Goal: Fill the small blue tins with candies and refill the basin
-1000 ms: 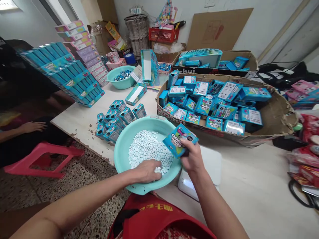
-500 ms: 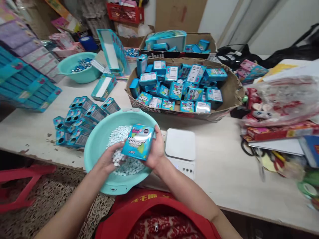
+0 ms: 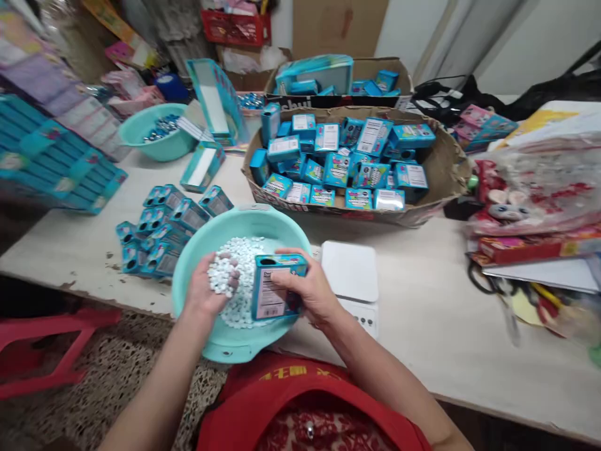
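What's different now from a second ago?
The left hand, earlier down in the white pieces, has risen with a palmful. The right hand has brought the blue box inward over the basin and turned it, showing its barcode side. Basin and scale stayed put.

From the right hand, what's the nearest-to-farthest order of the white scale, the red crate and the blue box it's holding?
1. Blue box: in the right hand.
2. White scale: beside it, rightward.
3. Red crate: far back, leftward.
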Tool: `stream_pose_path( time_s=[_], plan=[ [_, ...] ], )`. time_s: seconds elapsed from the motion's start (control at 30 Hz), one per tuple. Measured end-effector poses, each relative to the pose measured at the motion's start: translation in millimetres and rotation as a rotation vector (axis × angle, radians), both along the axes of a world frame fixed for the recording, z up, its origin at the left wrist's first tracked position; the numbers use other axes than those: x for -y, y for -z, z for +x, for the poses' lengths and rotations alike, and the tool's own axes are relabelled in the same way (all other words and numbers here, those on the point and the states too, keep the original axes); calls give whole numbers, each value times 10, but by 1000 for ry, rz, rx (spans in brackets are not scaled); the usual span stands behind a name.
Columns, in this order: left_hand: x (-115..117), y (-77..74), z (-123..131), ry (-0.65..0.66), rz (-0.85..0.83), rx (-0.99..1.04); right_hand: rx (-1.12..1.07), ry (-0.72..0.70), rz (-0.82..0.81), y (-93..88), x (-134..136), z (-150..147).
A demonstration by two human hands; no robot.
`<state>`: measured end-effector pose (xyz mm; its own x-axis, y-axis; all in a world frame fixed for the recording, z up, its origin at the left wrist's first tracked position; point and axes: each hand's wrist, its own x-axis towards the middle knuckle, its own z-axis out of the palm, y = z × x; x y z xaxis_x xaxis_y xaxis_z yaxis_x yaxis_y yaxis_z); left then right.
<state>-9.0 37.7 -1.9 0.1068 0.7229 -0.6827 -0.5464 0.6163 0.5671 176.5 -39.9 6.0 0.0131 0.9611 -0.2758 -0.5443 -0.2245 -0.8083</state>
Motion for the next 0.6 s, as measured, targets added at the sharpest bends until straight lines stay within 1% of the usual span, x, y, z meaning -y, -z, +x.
stream_pose_path(
  time_s=[0.07,0.13,0.2,0.27,0.33,0.43,0.5,0.6],
  plan=[
    [-2,-77,55,-10,34,37,277,24,73,12,-17,35],
    [11,-198,119,-42,124,49,514,35,160,50,-28,0],
    [34,-310,198,-81,230,39,704,44,246,104,-38,-84],
    [56,-358,288,-125,333,6,857,38,316,160,-52,-181],
    [69,-329,372,-174,407,-65,972,13,345,207,-73,-257],
    [71,-216,450,-221,470,-155,1083,-20,325,245,-104,-305],
    [70,-154,463,-224,502,-173,1126,-26,304,247,-116,-304],
    [74,-115,451,-200,527,-200,1177,-27,313,231,-126,-294]
  ],
)
